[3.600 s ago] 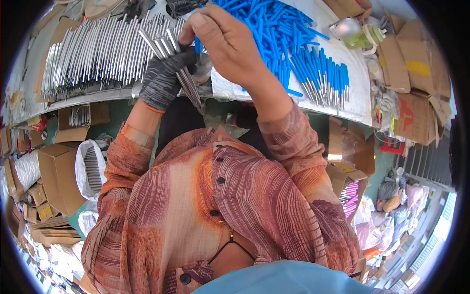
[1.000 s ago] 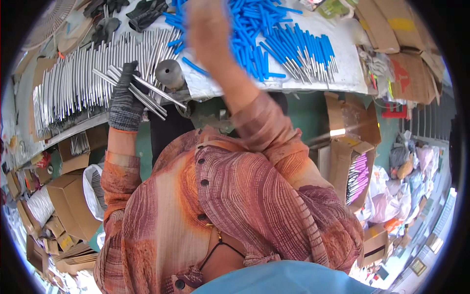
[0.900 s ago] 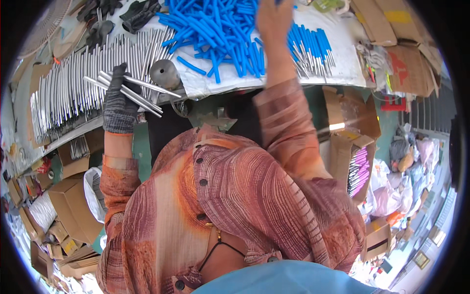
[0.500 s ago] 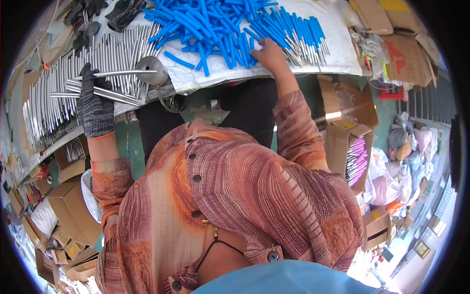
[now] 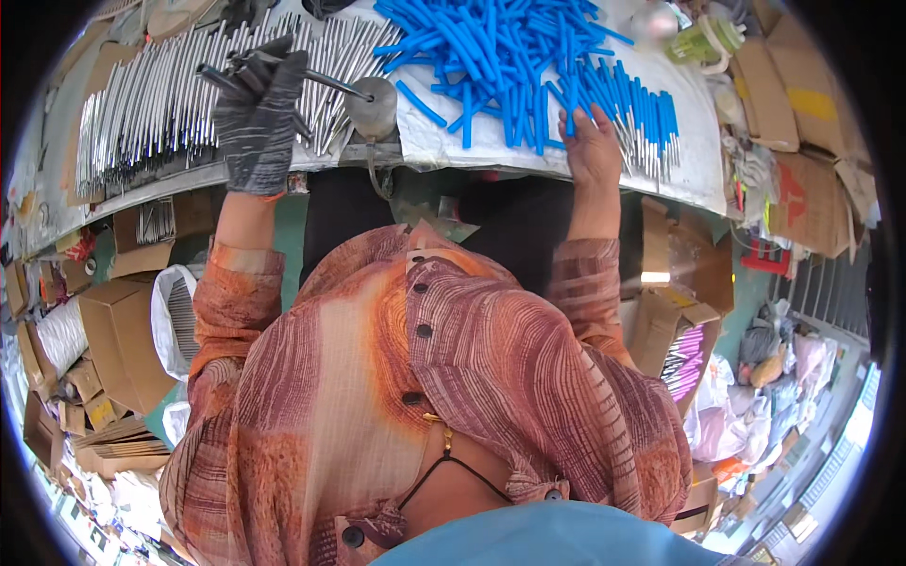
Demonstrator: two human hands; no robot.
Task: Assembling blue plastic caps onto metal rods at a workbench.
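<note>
My left hand [image 5: 253, 137], in a dark grey knitted glove, is closed round several metal rods [image 5: 332, 83]. One of these rods reaches right to a round grey metal cylinder [image 5: 374, 115] at the table's front edge, its tip at the centre of the cylinder's face. My right hand [image 5: 595, 151] is bare, with its fingers bent round the end of a blue tube [image 5: 571, 106] at the near side of a heap of blue tubes [image 5: 486, 61]. Just right of it lies a row of metal rods with blue sleeves [image 5: 649, 123] on one end.
A long row of bare metal rods [image 5: 156, 99] lies left on the white-covered table [image 5: 429, 151]. A green bottle [image 5: 703, 42] stands at the back right. Below are cardboard boxes [image 5: 118, 330] on the left and a box of pink-sleeved rods [image 5: 684, 363] on the right.
My left hand has moved up and right with the rods, whose angle has changed. My right hand has turned at the blue heap's near side. The whole view has shifted.
</note>
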